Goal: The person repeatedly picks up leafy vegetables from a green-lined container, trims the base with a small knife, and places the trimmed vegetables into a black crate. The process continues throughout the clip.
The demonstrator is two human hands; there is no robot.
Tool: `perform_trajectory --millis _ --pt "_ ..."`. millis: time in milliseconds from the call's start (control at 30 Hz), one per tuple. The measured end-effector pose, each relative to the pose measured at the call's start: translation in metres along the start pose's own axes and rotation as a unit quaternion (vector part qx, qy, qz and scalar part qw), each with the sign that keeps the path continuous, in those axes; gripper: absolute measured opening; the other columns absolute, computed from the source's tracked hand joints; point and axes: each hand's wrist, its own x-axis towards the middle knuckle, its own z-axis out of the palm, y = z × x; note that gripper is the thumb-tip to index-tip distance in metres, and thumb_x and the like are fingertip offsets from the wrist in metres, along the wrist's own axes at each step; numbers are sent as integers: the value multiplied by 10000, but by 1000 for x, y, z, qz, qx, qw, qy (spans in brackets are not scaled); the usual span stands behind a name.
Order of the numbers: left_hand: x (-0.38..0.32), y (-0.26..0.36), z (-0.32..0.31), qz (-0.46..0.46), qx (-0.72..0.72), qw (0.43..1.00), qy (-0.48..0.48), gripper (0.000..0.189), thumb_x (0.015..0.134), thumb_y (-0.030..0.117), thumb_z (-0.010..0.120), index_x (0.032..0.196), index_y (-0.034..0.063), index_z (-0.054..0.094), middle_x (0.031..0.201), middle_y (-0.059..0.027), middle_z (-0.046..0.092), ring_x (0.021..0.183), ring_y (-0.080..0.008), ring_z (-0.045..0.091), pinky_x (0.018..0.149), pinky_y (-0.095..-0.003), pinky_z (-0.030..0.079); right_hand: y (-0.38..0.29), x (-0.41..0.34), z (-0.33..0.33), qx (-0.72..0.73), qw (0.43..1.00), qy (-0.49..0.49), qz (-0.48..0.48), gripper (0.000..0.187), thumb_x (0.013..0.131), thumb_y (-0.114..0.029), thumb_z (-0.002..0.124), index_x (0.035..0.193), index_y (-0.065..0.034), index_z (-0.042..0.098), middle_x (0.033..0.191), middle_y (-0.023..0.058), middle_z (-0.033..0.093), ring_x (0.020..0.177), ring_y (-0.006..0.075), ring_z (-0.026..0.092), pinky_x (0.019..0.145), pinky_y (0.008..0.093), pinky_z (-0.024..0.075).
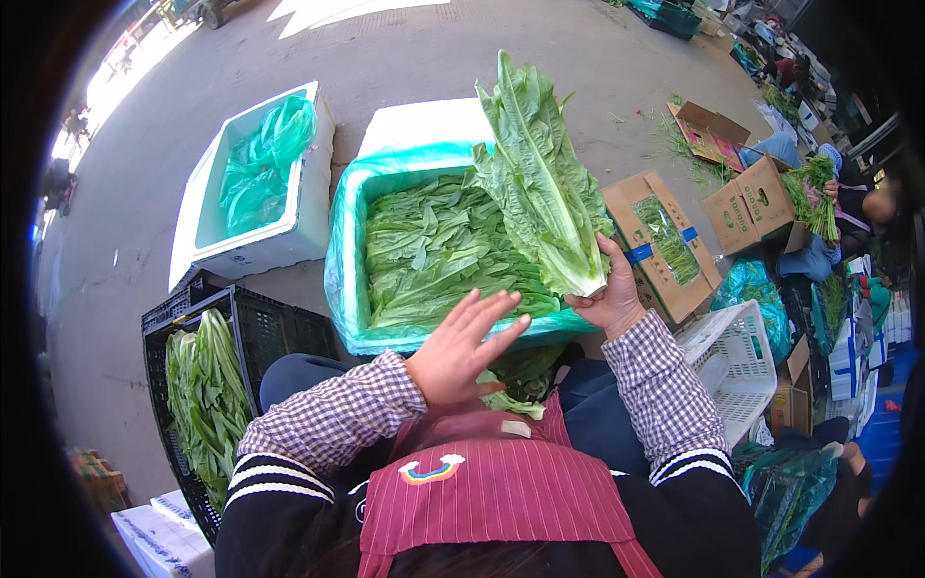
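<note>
My right hand [614,289] grips a head of leafy lettuce [538,173] by its pale cut base, leaves pointing up and away from me. Spread-fingered and holding nothing, my left hand [462,350] hovers in front of the near rim of a foam box. That white foam box, lined with a green plastic bag [350,289], is packed with flat-laid lettuce leaves [433,246]. The held head covers part of its right side. Below my hands, between my knees, are more loose leaves [524,372], partly hidden by my left hand and apron.
At my left stands a black plastic crate [282,325] of long leafy greens [206,404]. Beyond it sits a foam box [181,217] holding green plastic. On my right are a windowed cardboard box [672,285], a white basket [744,354] and a seated person holding greens [813,191].
</note>
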Motion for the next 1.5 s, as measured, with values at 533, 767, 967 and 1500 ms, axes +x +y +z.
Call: perform_trajectory --millis 533,767,967,1500 --pt "-7 -93 -24 -178 -804 546 156 592 984 294 677 1484 41 486 1389 -148 637 1257 -297 642 1103 -460 511 3 -4 58 -96 972 -188 98 1115 960 -795 479 1544 141 316 814 169 701 433 3 335 395 195 309" --pt "-3 -122 -26 -190 -841 428 271 616 971 404 599 1482 66 537 1414 -170 642 1290 -350 622 1148 -556 457 -16 -7 48 -188 979 4 -72 631 1072 -463 572 1394 77 519 808 25 666 440 -3 293 407 187 274" --pt "-2 -115 -14 -237 -845 422 229 628 971 414 617 1491 72 532 1425 -179 634 1280 -360 629 1130 -569 468 16 1 57 -428 891 68 -136 699 1003 -404 713 1531 -35 444 1179 97 703 538 -18 366 473 159 312" --pt "29 30 -22 -124 -578 763 264 1305 849 225 877 1660 62 -132 1682 -195 240 1554 -288 276 1263 -430 258 47 36 26 -188 968 -164 32 725 976 -407 737 1549 -84 434 1479 99 584 1341 245 590 1112 411 505"
